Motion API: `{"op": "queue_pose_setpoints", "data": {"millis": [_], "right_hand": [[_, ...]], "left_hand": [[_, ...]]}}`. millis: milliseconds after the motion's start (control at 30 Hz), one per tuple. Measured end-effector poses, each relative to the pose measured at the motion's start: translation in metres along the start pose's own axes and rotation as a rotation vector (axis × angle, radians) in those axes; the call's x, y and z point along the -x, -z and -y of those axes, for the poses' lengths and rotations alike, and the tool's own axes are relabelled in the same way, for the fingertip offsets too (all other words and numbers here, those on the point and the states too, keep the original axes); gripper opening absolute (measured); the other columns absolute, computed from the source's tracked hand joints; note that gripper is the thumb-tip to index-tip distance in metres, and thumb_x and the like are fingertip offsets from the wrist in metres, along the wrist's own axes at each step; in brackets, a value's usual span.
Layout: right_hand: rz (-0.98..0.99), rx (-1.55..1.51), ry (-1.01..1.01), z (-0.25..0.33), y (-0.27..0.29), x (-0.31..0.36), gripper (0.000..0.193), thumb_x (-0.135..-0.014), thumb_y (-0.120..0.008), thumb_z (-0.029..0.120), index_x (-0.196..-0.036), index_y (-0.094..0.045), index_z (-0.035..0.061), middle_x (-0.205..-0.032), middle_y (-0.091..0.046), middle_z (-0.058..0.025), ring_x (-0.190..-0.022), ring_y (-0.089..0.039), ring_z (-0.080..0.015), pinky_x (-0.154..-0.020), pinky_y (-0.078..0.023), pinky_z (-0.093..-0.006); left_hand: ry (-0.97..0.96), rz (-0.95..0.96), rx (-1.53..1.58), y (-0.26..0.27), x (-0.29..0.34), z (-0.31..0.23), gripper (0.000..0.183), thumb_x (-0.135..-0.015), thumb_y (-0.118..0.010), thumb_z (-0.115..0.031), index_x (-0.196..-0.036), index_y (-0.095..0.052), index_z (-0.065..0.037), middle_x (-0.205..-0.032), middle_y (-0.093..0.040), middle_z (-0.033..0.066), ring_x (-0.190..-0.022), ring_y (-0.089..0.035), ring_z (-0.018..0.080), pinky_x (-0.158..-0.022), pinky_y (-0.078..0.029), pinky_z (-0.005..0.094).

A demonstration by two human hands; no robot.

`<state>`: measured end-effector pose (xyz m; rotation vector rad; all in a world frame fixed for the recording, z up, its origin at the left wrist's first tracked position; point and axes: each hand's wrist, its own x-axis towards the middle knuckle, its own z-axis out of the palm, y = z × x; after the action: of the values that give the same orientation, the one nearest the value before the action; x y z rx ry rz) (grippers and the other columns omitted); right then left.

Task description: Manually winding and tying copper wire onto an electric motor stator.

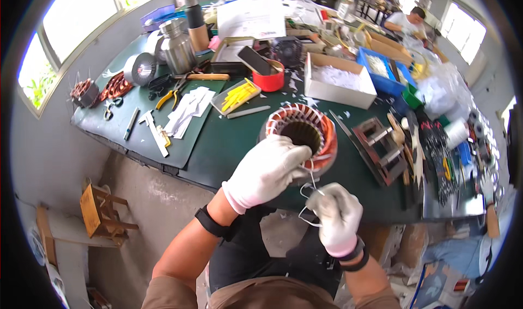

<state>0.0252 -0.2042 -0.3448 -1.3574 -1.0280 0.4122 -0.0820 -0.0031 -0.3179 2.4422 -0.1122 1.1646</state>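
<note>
A motor stator [328, 137] stands on the green bench top in front of me, its orange-red coil ends wrapped round with white lacing. My left hand [268, 170], in a white glove, rests over the near rim of the stator with thumb and fingers pinched together at a white cord [314, 175]. From there the cord runs down to my right hand [335, 217]. Also gloved in white, the right hand is closed on the cord close to the bench's front edge, and a loose loop hangs beside it. The exact fingertip grips are partly hidden.
Behind the stator are a red tin [269, 80], a tray of yellow strips [238, 96] and a white box [340, 85] of paper scraps. A metal frame [381, 148] lies to the right. Pliers [169, 96] and white paper strips [189, 110] lie left. Other people work nearby.
</note>
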Motion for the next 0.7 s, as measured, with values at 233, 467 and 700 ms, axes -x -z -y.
{"op": "queue_pose_setpoints", "data": {"millis": [233,467,700], "right_hand": [[0.248,0.618,0.513,0.05,0.002,-0.008,0.026,-0.087,-0.082,0.018,-0.109,-0.072,0.0087,-0.111,-0.075,-0.0105,-0.098,-0.071,-0.0322,-0.086,-0.054,-0.0473],[-0.087,0.397,0.116,0.032,0.045,0.019,0.029,-0.103,-0.063,0.0,-0.131,-0.068,0.0024,-0.091,-0.073,-0.0159,-0.076,-0.073,-0.0351,-0.07,-0.057,-0.0361],[-0.101,0.516,0.284,-0.015,0.012,-0.006,0.023,-0.097,-0.067,-0.002,-0.118,-0.063,0.0038,-0.091,-0.072,-0.0158,-0.074,-0.072,-0.0378,-0.065,-0.057,-0.0427]], "left_hand": [[0.031,0.03,-0.145,-0.002,-0.009,-0.015,0.04,-0.072,-0.089,-0.006,-0.11,-0.076,-0.003,-0.101,-0.073,0.0111,-0.096,-0.07,0.0354,-0.09,-0.056,0.0452],[-0.123,0.033,-0.321,-0.003,-0.007,-0.01,0.042,-0.073,-0.09,-0.005,-0.111,-0.074,-0.002,-0.1,-0.072,0.0118,-0.098,-0.072,0.0347,-0.106,-0.055,0.0533],[-0.07,-0.006,-0.287,-0.013,-0.003,-0.005,0.035,-0.073,-0.089,-0.003,-0.105,-0.075,-0.004,-0.094,-0.072,0.0097,-0.09,-0.071,0.031,-0.106,-0.053,0.0517]]}}
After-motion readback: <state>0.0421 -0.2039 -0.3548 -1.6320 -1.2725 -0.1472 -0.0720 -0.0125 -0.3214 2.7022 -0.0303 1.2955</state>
